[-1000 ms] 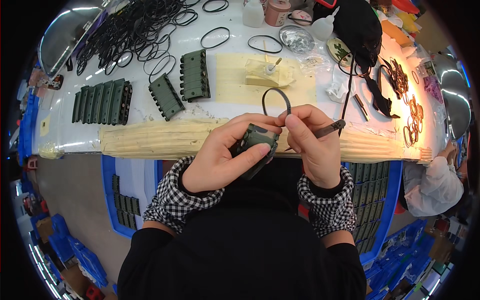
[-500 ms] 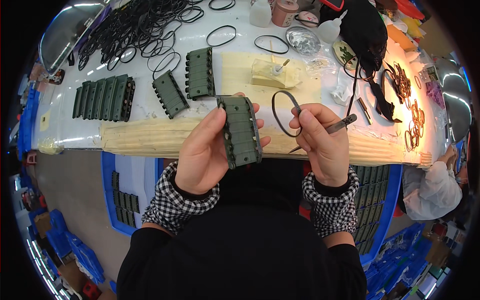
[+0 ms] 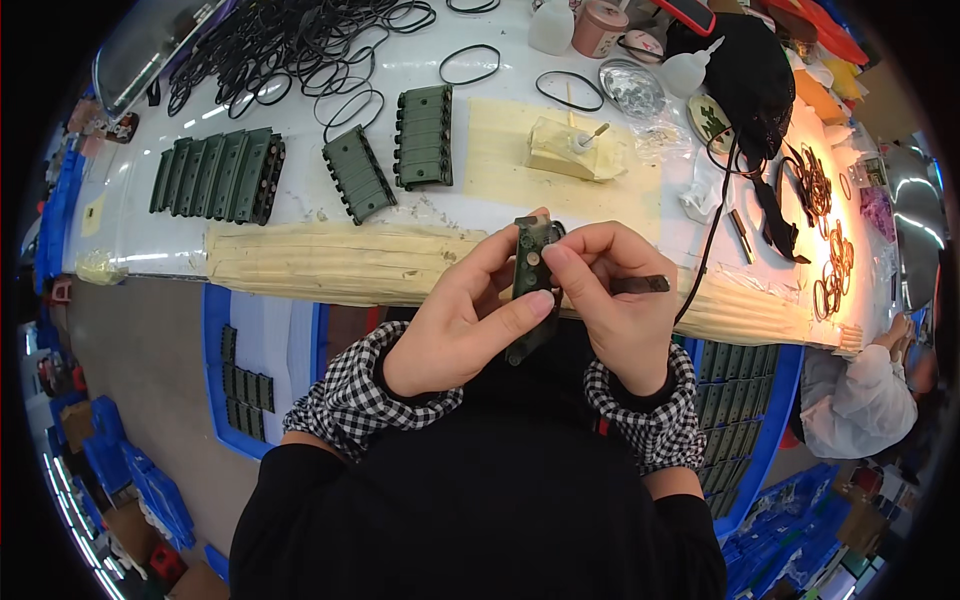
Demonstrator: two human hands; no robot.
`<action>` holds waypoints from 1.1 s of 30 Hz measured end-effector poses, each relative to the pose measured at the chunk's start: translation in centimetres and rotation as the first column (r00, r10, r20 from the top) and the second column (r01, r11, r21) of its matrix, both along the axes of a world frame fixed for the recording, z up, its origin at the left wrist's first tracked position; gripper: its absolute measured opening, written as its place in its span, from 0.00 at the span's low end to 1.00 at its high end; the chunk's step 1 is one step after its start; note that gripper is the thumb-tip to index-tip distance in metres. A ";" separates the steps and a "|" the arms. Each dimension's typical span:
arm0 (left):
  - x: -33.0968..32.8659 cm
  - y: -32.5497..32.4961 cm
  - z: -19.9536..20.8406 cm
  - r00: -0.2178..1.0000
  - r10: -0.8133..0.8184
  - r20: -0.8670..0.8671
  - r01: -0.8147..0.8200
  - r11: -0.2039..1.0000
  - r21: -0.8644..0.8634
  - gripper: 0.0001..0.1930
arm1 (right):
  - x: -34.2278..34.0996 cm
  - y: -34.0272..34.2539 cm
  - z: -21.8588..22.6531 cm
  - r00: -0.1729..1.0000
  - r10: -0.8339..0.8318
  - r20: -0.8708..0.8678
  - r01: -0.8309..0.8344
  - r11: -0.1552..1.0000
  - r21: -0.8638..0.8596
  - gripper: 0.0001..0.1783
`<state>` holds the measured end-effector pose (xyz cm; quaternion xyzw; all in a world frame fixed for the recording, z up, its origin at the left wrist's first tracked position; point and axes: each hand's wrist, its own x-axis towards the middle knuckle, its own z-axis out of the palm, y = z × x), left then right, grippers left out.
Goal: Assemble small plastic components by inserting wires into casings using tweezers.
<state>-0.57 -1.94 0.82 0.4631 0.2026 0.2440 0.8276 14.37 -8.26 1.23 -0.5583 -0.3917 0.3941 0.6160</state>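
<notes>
My left hand [image 3: 450, 325] is closed round a green model tank hull [image 3: 528, 268], turned edge-on so that a row of small round wheels faces up. Thumb and fingers pinch it from both sides. Against the hull's right edge, my right hand [image 3: 628, 305] has its thumb and forefinger pressed together. A slim dark metal tool [image 3: 640, 285] is tucked in the same hand, its handle sticking out to the right and its tip hidden. Of the black rubber track loop [image 3: 554, 232], only a dark bit shows at my right fingertips; the rest is hidden.
Similar green hulls [image 3: 218, 175] lie on the white table's left half. Behind them is a heap of black rubber loops [image 3: 290, 50]. A yellow block [image 3: 565, 155] with a small brush-like stick stands mid-table. Blue trays [image 3: 232, 440] with green parts sit below. A co-worker's sleeve [image 3: 858, 405] shows at right.
Both hands came together, the right moving left with the rubber loop to the hull. The left hand turned the hull from its flat face to its wheeled edge. The view shifted slightly.
</notes>
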 end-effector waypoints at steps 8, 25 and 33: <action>0.1 0.6 -1.2 0.945 0.279 -0.171 -0.123 0.786 0.605 0.42 | 0.5 0.5 0.4 1.000 0.011 0.012 -0.011 0.999 -0.039 0.05; 0.8 -0.3 -2.0 0.923 0.378 -0.068 -0.310 0.837 0.451 0.37 | 1.1 0.5 0.3 0.997 -0.028 -0.070 0.024 0.998 -0.060 0.05; 1.2 -0.5 -2.5 0.883 0.469 -0.021 -0.370 0.722 0.584 0.35 | 1.0 0.8 1.3 0.998 -0.037 -0.050 0.033 0.996 -0.081 0.07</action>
